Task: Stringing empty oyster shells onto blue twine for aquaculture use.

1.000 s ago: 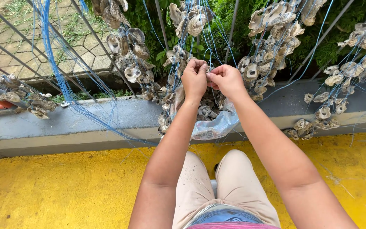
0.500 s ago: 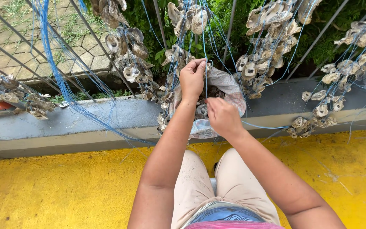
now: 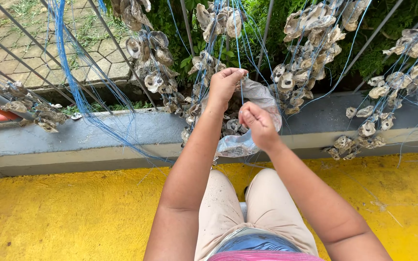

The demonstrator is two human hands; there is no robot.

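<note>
Left hand: the left hand [image 3: 224, 86] is raised at the railing, fingers pinched together on a thin blue line [image 3: 238, 53] near the top of a clear bag [image 3: 257, 118].
Right hand: the right hand [image 3: 259, 124] is lower and closer to the body, fingertips pressed together on the same line or on the bag edge (I cannot tell which).
Place of the thing: the line hangs down between the two hands, in front of the grey ledge [image 3: 97, 133], among strings of shells [image 3: 310, 34].
Axis: the long axis of the line is close to vertical, top end at the rail, low end toward the ledge.
Risk, tangle: many blue lines hang very near, so I think the held one can cross a neighbour.
Risk, slip: the line is thin; a loose pinch can let it slide.
Risk, cut: shell edges look sharp near the fingers.
Risk, bag: the bag looks light and can drop to the yellow floor [image 3: 64, 217].
</note>
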